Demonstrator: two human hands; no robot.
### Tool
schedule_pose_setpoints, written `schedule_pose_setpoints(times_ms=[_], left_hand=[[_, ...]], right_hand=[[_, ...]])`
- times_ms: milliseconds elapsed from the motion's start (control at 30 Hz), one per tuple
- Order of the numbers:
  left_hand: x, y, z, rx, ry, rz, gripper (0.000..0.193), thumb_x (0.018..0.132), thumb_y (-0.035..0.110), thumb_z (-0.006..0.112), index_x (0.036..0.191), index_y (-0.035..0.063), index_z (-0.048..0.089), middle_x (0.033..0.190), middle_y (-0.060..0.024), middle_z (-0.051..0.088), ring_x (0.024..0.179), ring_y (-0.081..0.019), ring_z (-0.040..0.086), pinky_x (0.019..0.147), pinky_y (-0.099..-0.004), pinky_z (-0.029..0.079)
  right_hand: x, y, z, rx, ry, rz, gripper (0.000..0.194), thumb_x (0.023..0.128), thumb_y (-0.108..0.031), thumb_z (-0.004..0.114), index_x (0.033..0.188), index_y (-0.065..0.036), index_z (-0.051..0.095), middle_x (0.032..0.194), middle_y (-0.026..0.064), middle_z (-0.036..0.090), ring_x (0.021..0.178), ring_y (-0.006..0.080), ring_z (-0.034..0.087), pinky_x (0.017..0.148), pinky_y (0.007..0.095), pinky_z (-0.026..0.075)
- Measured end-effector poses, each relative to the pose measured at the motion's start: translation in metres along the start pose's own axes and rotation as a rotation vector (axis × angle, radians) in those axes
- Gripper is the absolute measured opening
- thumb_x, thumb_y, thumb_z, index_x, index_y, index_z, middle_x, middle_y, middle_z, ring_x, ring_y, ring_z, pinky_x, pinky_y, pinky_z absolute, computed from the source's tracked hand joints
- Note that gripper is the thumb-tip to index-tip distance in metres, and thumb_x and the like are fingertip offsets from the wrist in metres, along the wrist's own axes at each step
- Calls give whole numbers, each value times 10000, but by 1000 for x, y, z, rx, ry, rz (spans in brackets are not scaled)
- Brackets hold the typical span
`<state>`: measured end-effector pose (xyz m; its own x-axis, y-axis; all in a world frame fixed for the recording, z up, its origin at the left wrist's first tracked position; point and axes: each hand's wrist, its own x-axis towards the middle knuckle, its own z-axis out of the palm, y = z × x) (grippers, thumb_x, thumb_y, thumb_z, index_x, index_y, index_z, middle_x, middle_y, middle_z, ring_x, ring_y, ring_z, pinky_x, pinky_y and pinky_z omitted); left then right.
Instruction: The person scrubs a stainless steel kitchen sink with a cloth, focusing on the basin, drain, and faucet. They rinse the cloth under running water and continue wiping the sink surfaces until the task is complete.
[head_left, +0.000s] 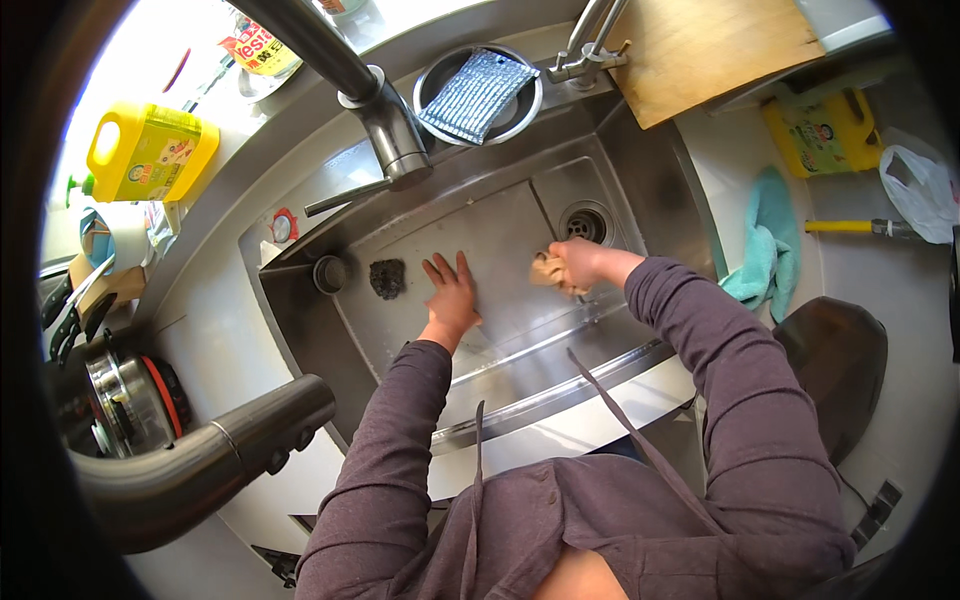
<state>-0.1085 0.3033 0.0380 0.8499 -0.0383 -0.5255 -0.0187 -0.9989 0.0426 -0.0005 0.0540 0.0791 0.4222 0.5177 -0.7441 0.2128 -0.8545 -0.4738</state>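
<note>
My left hand (451, 298) has its fingers spread over the floor of a stainless steel sink (495, 225), and nothing shows in it. Just left of it lies a dark scouring pad (387, 279). At the right of the sink, my right hand (576, 266) grips a crumpled tan cloth (549, 271), close to the drain strainer (585, 223). A round metal strainer cup (330, 275) stands in the sink's left corner.
A metal faucet (394, 150) reaches over the sink's back edge. Behind it, a metal bowl (534, 105) holds a silvery scrubbing cloth (480, 94). A wooden cutting board (705, 52) lies at the back right. On the right counter is a teal cloth (765, 240); yellow jugs (154, 154) flank the sink.
</note>
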Motion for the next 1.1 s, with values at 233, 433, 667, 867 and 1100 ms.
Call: schedule_pose_setpoints(times_ms=[233, 433, 667, 867, 1100], left_hand=[[3, -5, 11, -51, 2, 11, 1366, 516, 351, 931, 1542, 45, 83, 1518, -392, 127, 1399, -597, 97, 735, -639, 569], [2, -5, 7, -66, 28, 26, 1373, 495, 325, 939, 1540, 44, 93, 1509, -399, 143, 1391, -604, 115, 715, -631, 575], [-1, 0, -1, -32, -9, -3, 1399, 449, 299, 951, 1533, 41, 104, 1489, -423, 143, 1384, -617, 122, 874, -486, 573], [1, -5, 3, -53, 5, 39, 1374, 489, 355, 933, 1533, 19, 105, 1492, -423, 142, 1378, -623, 119, 738, -588, 593], [-1, 0, -1, -20, -15, 16, 1388, 456, 326, 947, 1523, 13, 116, 1468, -444, 147, 1365, -640, 136, 887, -479, 569]], right_hand=[[-26, 13, -21, 37, 326, 394, 451, 821, -154, 631, 1262, -103, 554, 1201, 179, 647, 1109, 374, 620, 917, 429, 509], [-12, 57, -1, -417, 203, 48, 514, 888, -119, 533, 1391, -55, 451, 1404, 176, 480, 1232, 357, 528, 986, 438, 470], [56, 87, 25, -419, 90, 51, 524, 888, -120, 526, 1396, -24, 443, 1364, 202, 534, 1228, 351, 539, 1013, 437, 457], [74, 82, 27, -573, 77, 89, 258, 870, -157, 566, 1028, -49, 740, 1110, 171, 697, 1064, 320, 655, 901, 424, 517], [68, 76, -3, -734, -129, -163, 273, 867, -173, 558, 1034, -32, 722, 1108, 160, 692, 1028, 341, 661, 881, 428, 518]])
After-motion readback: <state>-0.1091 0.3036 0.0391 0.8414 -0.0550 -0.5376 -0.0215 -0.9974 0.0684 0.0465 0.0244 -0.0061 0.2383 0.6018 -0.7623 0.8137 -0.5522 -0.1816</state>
